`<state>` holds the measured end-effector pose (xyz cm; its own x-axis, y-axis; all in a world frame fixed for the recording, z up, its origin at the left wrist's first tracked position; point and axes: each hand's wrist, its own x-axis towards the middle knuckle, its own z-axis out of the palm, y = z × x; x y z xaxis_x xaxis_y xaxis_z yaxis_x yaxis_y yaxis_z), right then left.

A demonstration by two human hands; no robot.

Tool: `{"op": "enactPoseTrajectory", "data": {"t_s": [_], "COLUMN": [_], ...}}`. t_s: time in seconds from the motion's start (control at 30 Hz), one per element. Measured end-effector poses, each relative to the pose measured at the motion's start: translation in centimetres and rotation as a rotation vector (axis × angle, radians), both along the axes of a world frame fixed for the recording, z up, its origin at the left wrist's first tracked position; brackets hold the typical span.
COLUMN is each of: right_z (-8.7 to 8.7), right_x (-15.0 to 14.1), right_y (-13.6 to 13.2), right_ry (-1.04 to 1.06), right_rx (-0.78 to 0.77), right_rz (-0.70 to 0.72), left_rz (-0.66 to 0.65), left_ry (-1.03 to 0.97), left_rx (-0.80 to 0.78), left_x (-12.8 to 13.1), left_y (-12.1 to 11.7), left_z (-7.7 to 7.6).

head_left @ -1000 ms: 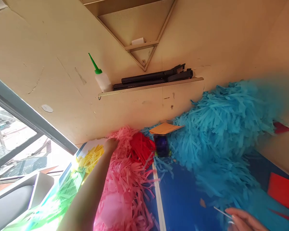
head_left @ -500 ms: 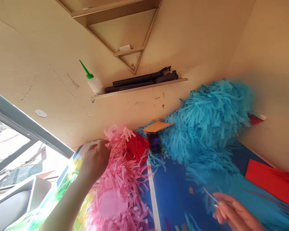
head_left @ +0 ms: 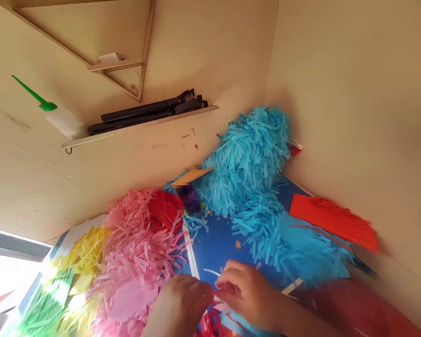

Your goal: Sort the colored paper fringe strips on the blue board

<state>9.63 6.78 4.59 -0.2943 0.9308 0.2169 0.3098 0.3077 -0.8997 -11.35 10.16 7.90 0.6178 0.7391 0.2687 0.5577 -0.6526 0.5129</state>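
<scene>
My left hand (head_left: 180, 302) and my right hand (head_left: 247, 292) meet low in the middle of the view, over the blue table top (head_left: 217, 243). Their fingertips pinch together at a thin pale strip (head_left: 212, 272) and bits of fringed paper beneath them. I cannot make out exactly what each hand holds. The pink fringed paper pile (head_left: 136, 267) lies just left of my left hand. The light blue fringed pile (head_left: 256, 187) lies behind and to the right of my right hand.
Yellow and green fringed paper (head_left: 66, 281) lies at the far left. Red fringed paper (head_left: 164, 210) sits behind the pink, and red sheets (head_left: 333, 220) lie along the right wall. A wall shelf (head_left: 140, 125) carries a green-capped glue bottle (head_left: 56, 114) and a black folded object (head_left: 150, 110).
My left hand has come back from the far end of the pink pile to the near middle. My right hand moved left to meet it. The view swung to the right.
</scene>
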Motion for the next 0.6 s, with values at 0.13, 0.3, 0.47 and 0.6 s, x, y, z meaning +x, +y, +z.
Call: {"op": "enactPoseTrajectory", "data": {"t_s": [0.13,0.3,0.47,0.6], "right_z": [-1.7,-2.3,-1.4,-1.3], "right_x": [-0.5,0.6,1.4,0.5], "right_y": [-0.3,-0.2,0.4,0.4], "right_ry": [0.083,0.176,0.272,0.439], "right_rx": [-0.045,-0.104,-0.100,-0.218], "right_rz": [-0.079,-0.191,-0.191,-0.108], "left_rz": [0.009,0.237,0.301,0.302], "left_ry": [-0.187,-0.506,-0.684,-0.837], "left_rx": [-0.165,-0.432,-0.776,-0.884], "left_x": [1.7,3.1,3.9,4.9], "left_y": [-0.2,-0.8,-1.6,-2.1], "left_z": [-1.7,-3.3,-3.9,-4.3]}}
